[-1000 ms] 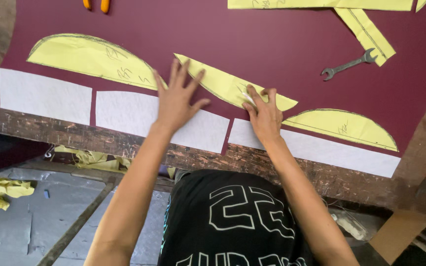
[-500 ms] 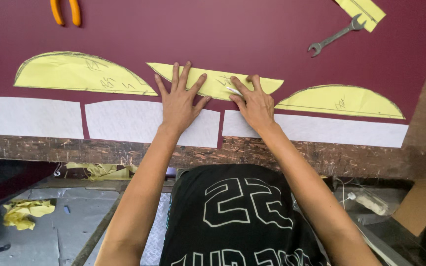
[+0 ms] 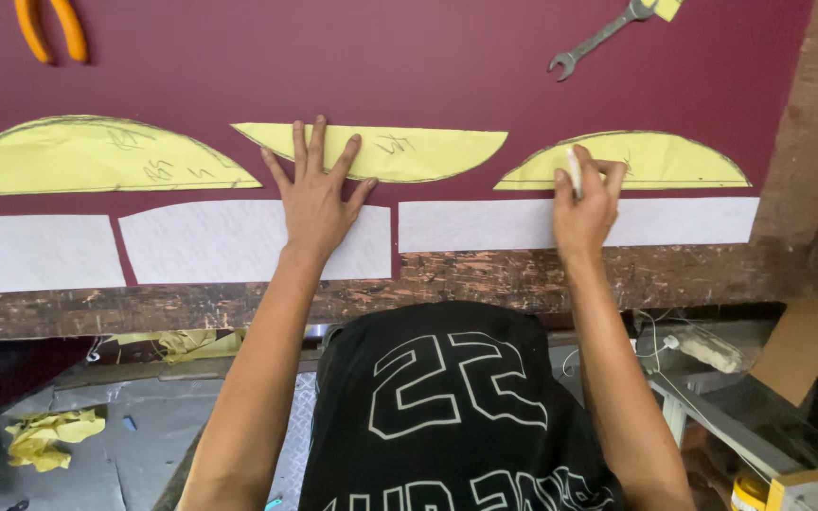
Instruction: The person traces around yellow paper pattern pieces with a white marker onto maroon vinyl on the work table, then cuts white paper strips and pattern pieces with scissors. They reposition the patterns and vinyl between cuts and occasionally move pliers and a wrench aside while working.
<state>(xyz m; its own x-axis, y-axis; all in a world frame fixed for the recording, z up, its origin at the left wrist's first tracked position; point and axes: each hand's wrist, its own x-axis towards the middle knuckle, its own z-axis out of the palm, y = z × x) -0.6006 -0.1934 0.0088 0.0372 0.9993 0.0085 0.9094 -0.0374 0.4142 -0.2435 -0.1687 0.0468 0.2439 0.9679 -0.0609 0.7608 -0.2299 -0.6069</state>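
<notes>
Pressing a long yellow paper pattern [image 3: 371,151] flat against maroon cloth [image 3: 333,57], the left hand [image 3: 317,194] lies with fingers spread, the pattern's long axis running nine to three o'clock under its fingertips. The right hand [image 3: 584,203], at three o'clock from the left, pinches a white chalk stick [image 3: 574,170] over a second yellow pattern [image 3: 655,161]. White paper strips [image 3: 239,241] line the wooden bench edge [image 3: 485,279]; a wrench [image 3: 598,38] lies at one o'clock.

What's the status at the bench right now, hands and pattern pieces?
Left hand flat on the middle yellow pattern piece. Right hand holds a white marker at the right yellow pattern piece. Wrench and orange pliers lie well apart.
</notes>
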